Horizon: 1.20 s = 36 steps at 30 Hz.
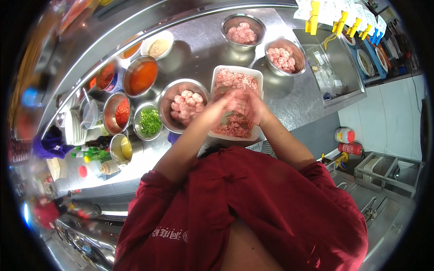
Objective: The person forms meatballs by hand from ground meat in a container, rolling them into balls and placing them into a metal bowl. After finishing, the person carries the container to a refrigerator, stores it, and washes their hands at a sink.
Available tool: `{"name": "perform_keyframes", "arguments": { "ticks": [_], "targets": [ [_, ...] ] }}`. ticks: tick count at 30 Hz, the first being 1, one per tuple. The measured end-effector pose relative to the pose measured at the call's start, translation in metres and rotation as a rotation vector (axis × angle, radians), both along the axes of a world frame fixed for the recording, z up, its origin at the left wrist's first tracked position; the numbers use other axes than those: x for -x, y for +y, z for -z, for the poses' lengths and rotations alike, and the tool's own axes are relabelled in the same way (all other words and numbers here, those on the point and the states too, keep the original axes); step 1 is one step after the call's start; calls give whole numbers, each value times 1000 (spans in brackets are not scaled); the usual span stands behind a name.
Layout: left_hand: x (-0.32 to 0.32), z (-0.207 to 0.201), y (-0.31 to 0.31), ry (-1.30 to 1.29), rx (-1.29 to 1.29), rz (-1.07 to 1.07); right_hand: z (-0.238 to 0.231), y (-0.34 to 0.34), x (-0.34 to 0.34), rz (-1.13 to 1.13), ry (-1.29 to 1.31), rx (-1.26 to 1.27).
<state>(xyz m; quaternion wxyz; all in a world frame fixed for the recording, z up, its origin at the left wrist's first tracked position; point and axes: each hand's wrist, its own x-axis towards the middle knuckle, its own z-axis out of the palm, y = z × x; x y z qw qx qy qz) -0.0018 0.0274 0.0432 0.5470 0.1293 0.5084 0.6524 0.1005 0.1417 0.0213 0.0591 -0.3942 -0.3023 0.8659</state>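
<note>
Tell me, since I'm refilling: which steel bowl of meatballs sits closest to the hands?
The bowl of meatballs just left of the white tray, beside the left hand; the other two stand farther back.

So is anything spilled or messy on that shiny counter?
Nothing stands out. The steel counter looks tidy: the bowls of meatballs, the chopped green onions and the red sauces all sit upright with no spills around them. Both hands press together over the white tray of minced meat, which stays inside it.

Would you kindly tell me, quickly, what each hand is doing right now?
Left hand: cupped against the right over the white tray, apparently pressing minced meat; contents hidden.
Right hand: cupped likewise; grip cannot be told.
</note>
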Motion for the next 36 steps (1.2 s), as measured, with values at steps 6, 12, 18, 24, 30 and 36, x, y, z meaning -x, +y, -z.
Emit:
{"name": "perform_keyframes", "arguments": {
  "ticks": [6, 12, 18, 24, 30, 36],
  "targets": [
    [19, 19, 3, -227, -49, -144, -5, 2, 7, -280, 121, -185],
    [21, 54, -14, -734, -83, 111, -18, -4, 21, -144, 228, -636],
    [-3, 6, 4, 15, 171, 96, 36, 8, -2, -28, -7, -114],
    [25, 40, -3, -199, 172, -216, 19, 10, 4, -209, -168, -153],
    [8, 33, -3, -500, 177, -219, -33, -12, 10, -378, 1, -433],
    [18, 37, -4, -252, 242, -39, 1, 19, 7, -152, -126, -449]
  ]
}}
